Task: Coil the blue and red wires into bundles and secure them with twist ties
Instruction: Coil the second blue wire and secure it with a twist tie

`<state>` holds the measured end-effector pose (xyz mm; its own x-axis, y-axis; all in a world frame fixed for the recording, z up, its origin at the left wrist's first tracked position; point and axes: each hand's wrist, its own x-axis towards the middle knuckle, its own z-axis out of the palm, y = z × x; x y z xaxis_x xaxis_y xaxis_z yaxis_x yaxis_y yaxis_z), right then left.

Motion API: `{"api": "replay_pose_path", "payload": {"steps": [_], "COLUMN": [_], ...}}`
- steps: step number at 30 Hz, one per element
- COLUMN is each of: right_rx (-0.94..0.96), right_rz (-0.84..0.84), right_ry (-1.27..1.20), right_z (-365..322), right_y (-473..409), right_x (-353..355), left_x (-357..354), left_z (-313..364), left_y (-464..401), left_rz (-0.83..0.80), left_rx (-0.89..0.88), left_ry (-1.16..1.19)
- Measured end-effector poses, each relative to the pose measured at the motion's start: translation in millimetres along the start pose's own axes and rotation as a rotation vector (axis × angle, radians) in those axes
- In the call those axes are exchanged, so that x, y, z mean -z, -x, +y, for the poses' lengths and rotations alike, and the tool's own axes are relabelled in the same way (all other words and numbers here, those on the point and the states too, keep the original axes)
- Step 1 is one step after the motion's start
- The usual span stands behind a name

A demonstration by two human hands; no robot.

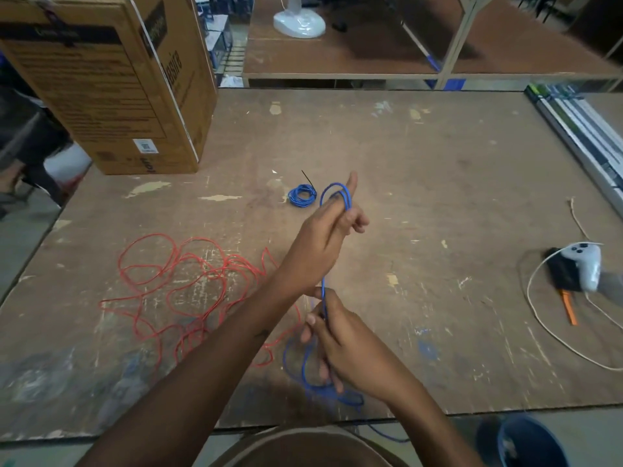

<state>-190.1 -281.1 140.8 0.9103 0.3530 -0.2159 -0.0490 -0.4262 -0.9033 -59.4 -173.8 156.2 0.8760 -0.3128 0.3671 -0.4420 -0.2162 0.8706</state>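
My left hand [323,237] is raised over the table's middle with a loop of blue wire [324,288] wound around its fingers. The wire runs down to my right hand [340,345], which pinches it near the front edge. More loose blue wire lies under that hand and hangs over the table edge. A finished blue coil [301,195] with a black twist tie [308,179] sticking out lies just beyond my left hand. A loose tangle of red wire [188,284] sprawls on the table to the left.
A big cardboard box [111,79] stands at the back left. At the right lie a white controller [585,267], a white cord [539,318] and an orange-handled tool [568,308]. A blue bucket [519,443] sits below the wooden table [421,183] at the front.
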Motion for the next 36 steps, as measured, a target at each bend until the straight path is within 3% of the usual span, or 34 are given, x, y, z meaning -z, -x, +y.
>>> {"api": "replay_pose_path", "payload": {"steps": [3, 7, 10, 12, 14, 20, 23, 26, 32, 36], "right_rx": [-0.088, -0.115, -0.125, -0.120, -0.093, 0.040, 0.135, 0.162, 0.138, 0.167], "right_rz": [0.080, 0.189, 0.099, 0.052, 0.087, 0.424, 0.558, 0.681, 0.838, 0.868], "right_ry": [-0.122, -0.578, -0.876, -0.940, -0.803, -0.072, -0.163, -0.269, -0.530, -0.799], "right_z": [-15, -26, -29, -29, -29, -10, 1, 18, 45, 40], "right_y": [9, 16, 21, 22, 20, -12, -34, -56, -77, -82], "right_x": [25, 66, 88, 96, 103, 118, 108, 95, 81, 84], "left_x": [5, 30, 44, 47, 47, 28, 27, 29, 22, 8], "left_z": [-18, -36, -31, -28, -23, 12, 24, 31, 33, 15], "left_y": [7, 20, 32, 41, 50, 79, 81, 82, 94, 102], "left_rz": [-0.142, -0.222, -0.235, -0.268, -0.316, -0.602, -0.661, -0.616, -0.286, -0.286], "left_rx": [-0.039, 0.010, 0.065, 0.087, 0.108, 0.065, 0.091, 0.175, 0.267, 0.376], "left_ry": [-0.230, -0.399, -0.480, -0.475, -0.419, -0.372, -0.306, -0.198, -0.157, -0.003]}}
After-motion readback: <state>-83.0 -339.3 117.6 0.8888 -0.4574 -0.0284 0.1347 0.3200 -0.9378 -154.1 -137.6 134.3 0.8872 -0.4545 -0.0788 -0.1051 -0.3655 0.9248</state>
